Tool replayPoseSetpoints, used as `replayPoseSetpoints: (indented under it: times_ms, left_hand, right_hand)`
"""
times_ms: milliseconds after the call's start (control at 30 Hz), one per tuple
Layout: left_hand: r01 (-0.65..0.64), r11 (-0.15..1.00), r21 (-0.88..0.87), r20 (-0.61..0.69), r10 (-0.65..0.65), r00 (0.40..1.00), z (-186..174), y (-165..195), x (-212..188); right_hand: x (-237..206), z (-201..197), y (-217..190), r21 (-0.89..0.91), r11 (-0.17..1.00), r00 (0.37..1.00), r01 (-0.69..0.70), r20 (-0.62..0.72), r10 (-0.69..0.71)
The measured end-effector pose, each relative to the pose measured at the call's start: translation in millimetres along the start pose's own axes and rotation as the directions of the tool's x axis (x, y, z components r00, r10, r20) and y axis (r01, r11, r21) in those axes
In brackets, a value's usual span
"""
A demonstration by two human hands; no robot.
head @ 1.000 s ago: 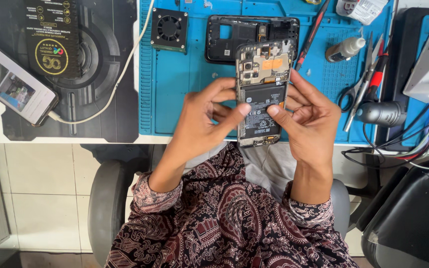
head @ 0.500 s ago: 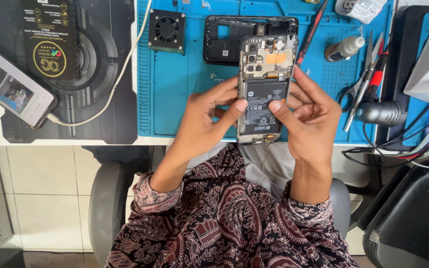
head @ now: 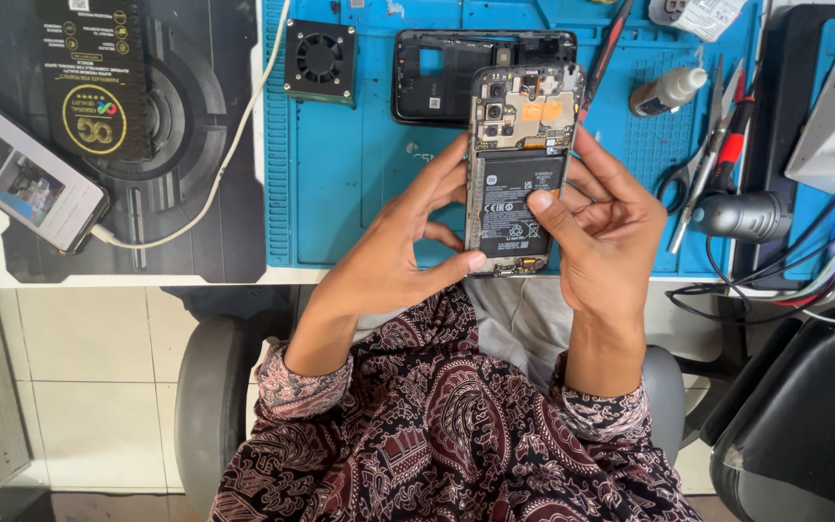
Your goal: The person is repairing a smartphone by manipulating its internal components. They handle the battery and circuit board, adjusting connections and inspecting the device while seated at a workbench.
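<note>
Holding tight, both hands are wrapped around the opened phone, which is kept up above the blue mat. The left hand grips the phone's left edge, and its thumb is pressed near the bottom corner. The right hand grips the right edge, and its thumb is laid flat on the black battery.

A second ago the phone was held lower and tipped a little. Now it has been lifted higher and set straighter, so that its top covers part of the black back frame lying on the mat. The right thumb has been slid up onto the battery, too. It looks as if the battery is being pushed or felt, so work on the inside of the phone seems to be under way.

A small black fan is seen beside the frame. A little bottle and some tools are laid to the right. Another phone is plugged in with a white cable, far to the left.
</note>
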State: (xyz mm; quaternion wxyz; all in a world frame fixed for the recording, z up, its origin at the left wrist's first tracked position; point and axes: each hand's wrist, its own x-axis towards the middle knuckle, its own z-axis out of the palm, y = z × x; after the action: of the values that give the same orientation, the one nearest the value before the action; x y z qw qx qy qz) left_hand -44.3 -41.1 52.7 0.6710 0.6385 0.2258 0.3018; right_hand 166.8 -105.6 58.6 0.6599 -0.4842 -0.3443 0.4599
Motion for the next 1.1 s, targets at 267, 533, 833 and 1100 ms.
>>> replayPoseSetpoints:
  times_ms: [267,533,833,1100]
  left_hand:
    - [-0.055,0.958,-0.282,-0.088,0.031,0.996,7,-10,4]
    - [-0.022,0.961,-0.275,-0.157,-0.023,0.987,10,-11,7]
    - [-0.113,0.940,-0.322,-0.233,0.037,0.972,17,-15,9]
    - [-0.244,0.912,-0.330,-0.351,0.121,0.928,19,-22,10]
  right_hand:
    - [-2,-1,-5,-0.024,1.000,0.999,-0.008,0.045,0.009]
    - [0,0,-8,-0.049,0.999,0.999,-0.017,0.047,0.019]
    - [-4,-5,-6,0.020,0.998,0.997,-0.056,0.063,0.054]
    - [-14,-15,-3,-0.063,0.986,0.981,-0.154,0.113,0.160]
